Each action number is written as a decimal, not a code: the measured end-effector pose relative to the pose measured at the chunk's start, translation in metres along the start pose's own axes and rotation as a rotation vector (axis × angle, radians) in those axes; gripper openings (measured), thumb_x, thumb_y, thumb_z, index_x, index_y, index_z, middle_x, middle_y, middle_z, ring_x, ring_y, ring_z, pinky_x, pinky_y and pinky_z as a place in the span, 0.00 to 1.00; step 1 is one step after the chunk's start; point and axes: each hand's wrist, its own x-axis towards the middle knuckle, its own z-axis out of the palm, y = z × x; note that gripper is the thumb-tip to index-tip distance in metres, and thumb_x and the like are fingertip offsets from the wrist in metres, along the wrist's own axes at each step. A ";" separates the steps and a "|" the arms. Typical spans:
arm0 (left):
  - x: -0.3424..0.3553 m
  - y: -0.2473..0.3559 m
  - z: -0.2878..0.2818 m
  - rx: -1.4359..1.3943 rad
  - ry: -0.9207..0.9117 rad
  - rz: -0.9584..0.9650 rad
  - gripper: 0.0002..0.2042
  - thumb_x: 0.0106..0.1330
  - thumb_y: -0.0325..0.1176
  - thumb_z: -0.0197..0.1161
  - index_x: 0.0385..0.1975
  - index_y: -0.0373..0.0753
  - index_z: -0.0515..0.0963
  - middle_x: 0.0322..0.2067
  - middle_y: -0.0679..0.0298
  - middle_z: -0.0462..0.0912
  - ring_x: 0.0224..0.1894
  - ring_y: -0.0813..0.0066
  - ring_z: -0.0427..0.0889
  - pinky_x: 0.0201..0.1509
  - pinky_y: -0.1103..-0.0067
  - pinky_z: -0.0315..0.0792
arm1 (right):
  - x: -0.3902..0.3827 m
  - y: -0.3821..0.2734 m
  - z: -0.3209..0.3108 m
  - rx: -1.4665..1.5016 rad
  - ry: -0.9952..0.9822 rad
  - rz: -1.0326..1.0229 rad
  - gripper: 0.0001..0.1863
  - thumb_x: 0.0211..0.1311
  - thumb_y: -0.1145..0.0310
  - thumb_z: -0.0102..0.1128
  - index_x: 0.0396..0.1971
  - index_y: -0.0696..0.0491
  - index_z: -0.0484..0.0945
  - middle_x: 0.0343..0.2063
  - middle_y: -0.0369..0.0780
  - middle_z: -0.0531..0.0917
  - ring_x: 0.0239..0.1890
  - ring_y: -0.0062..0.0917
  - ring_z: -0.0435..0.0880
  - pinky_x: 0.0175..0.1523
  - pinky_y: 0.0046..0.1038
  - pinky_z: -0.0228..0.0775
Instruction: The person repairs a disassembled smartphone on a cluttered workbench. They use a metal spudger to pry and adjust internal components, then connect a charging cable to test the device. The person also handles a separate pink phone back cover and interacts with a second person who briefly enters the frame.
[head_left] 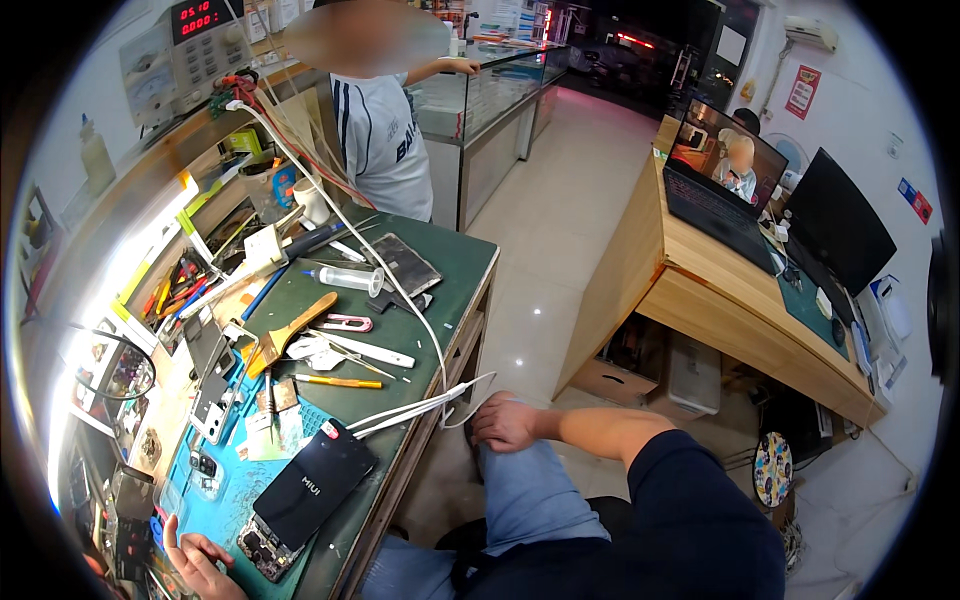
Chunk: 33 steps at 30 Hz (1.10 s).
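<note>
A smartphone [312,484] lies aslant on the blue work mat [222,498], its dark screen showing a white logo. At its lower end the cover is off and the circuit board [262,548] is bare. Beside that end, my left hand [203,566] hovers near the mat's edge with fingers apart and nothing visible in them; the wrist is cut off by the picture's rim. My right hand [504,423] rests on my knee, fingers draped over the denim, away from the bench. White cables [415,408] run off the bench edge by the phone's upper end.
Around the phone lie a brush [290,333], a syringe [345,279], a pink-and-white cutter [344,322], a yellow-handled tool [338,381] and an opened phone [213,405]. A power supply [185,55] stands far left. Across the aisle are a desk [625,290] and laptop [725,185]. A person [385,150] stands behind the bench.
</note>
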 end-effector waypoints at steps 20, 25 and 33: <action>0.010 -0.053 -0.059 -0.095 -0.270 -0.007 0.29 0.89 0.50 0.38 0.69 0.32 0.75 0.77 0.55 0.65 0.62 0.68 0.75 0.60 0.74 0.75 | 0.002 -0.003 -0.006 -0.072 -0.056 0.041 0.19 0.61 0.63 0.58 0.47 0.55 0.88 0.58 0.43 0.87 0.63 0.38 0.81 0.70 0.43 0.72; -0.008 0.029 0.002 0.097 0.052 0.063 0.41 0.86 0.64 0.31 0.24 0.33 0.75 0.21 0.60 0.79 0.24 0.67 0.78 0.37 0.71 0.78 | 0.004 -0.006 -0.009 -0.066 -0.087 0.034 0.22 0.60 0.63 0.57 0.50 0.58 0.87 0.58 0.45 0.86 0.65 0.40 0.81 0.76 0.49 0.64; -0.001 0.028 0.004 0.721 0.142 0.239 0.32 0.88 0.56 0.38 0.54 0.29 0.80 0.20 0.66 0.74 0.21 0.75 0.71 0.31 0.79 0.69 | 0.003 -0.005 -0.004 0.022 -0.061 0.033 0.23 0.59 0.63 0.58 0.52 0.55 0.85 0.58 0.47 0.85 0.64 0.43 0.81 0.85 0.55 0.50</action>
